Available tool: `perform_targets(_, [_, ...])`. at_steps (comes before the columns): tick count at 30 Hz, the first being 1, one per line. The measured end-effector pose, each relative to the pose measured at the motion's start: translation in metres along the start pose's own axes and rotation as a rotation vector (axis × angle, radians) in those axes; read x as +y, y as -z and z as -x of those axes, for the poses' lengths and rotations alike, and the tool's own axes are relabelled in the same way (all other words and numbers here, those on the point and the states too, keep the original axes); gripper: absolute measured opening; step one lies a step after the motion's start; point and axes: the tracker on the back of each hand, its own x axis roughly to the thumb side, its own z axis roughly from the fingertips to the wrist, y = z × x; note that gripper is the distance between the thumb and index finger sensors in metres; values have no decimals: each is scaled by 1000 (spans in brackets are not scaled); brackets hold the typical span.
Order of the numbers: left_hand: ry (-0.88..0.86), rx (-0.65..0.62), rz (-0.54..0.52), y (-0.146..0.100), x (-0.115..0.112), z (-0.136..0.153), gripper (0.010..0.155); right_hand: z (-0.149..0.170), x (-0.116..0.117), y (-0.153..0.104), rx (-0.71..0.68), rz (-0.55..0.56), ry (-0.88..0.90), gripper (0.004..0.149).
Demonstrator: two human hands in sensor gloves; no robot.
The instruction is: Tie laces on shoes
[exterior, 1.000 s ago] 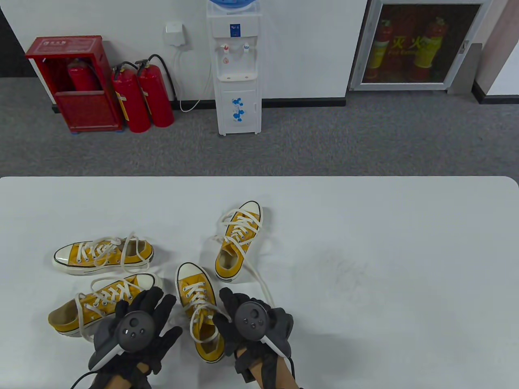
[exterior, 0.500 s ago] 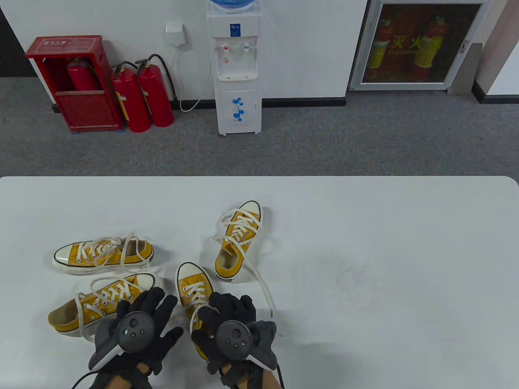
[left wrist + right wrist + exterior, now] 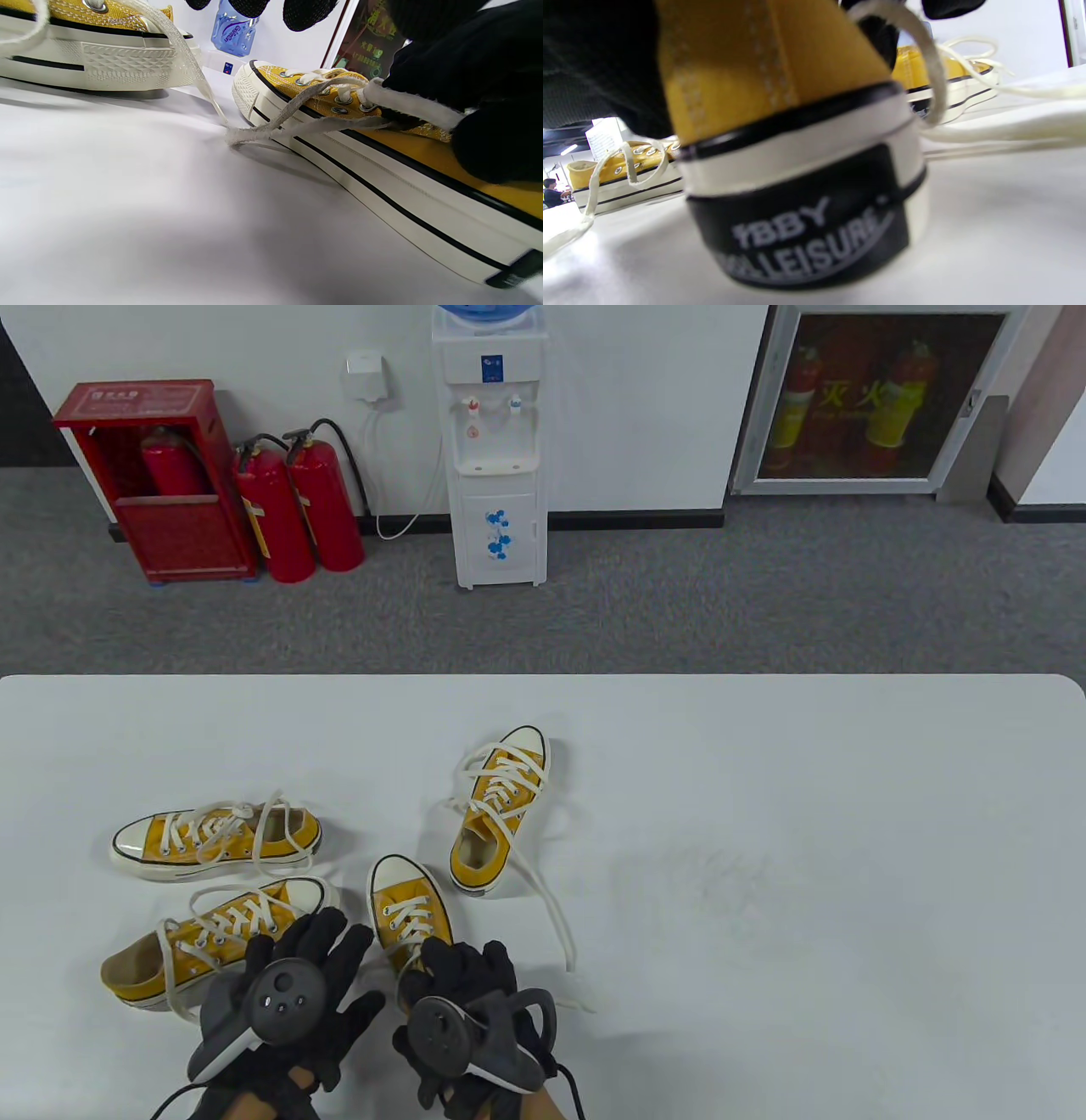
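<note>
Shoe [image 3: 405,912] nearest the person is set toe-away on the white table [image 3: 806,857], its heel hidden under the right hand [image 3: 462,1014], by which a white lace [image 3: 407,103] is pinched above the eyelets. The left hand [image 3: 293,993] is held just beside it, fingers spread, nothing gripped.

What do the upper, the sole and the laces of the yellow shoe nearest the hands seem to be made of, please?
Upper: apparently yellow canvas, matte, with a visible weave, contrast stitching and metal-looking eyelets. Sole: probably rubber, off-white with black stripes and a ribbed toe bumper. Laces: flat woven cloth, likely cotton, cream and fuzzy, with a frayed end.
</note>
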Motion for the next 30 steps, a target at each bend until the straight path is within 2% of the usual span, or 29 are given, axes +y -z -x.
perform_targets(7, [8, 2, 1, 0, 0, -1, 78, -5, 2, -1, 23, 21, 0, 45])
perform_targets(12, [-1, 8, -4, 0, 1, 1, 78, 5, 0, 0, 72, 55, 114, 39])
perform_targets(16, [-7, 10, -7, 1, 1, 1, 78, 25, -14, 0, 148, 127, 379, 39])
perform_targets(21, [-2, 4, -9, 1, 1, 0, 78, 68, -35, -4, 300, 221, 792, 39])
perform_targets(26, [-7, 2, -11, 2, 1, 1, 78, 112, -36, -8, 406, 256, 1154, 40])
perform_targets(30, [-19, 7, -11, 2, 0, 3, 78, 135, -32, -14, 494, 308, 1283, 40])
